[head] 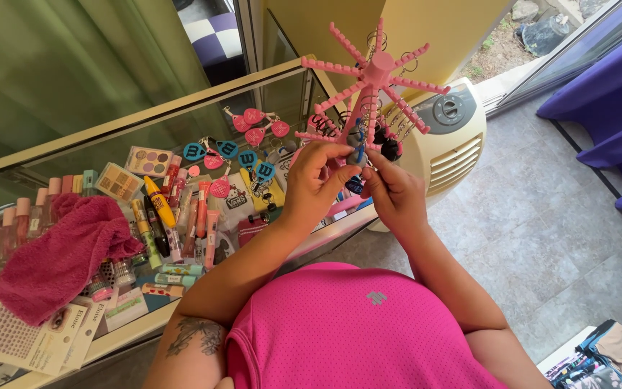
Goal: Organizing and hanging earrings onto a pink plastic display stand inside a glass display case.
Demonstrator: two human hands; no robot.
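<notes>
A pink rotating stand (373, 79) with spiked arms rises from the right end of a glass display counter (138, 119). Keychains (389, 148) hang from its arms. My left hand (314, 180) and my right hand (394, 193) are raised together at the stand's lower arms. Both pinch a small dark keychain with a blue strap (358, 148) between their fingertips. The exact grip is partly hidden by the fingers.
Under the glass lie blue and pink keychain tags (226, 150), eyeshadow palettes (148, 160), mascaras and lip glosses (174, 216). A pink towel (59, 252) sits on the counter's left, near sticker sheets (19, 338). A cream fan heater (449, 137) stands on the tiled floor behind.
</notes>
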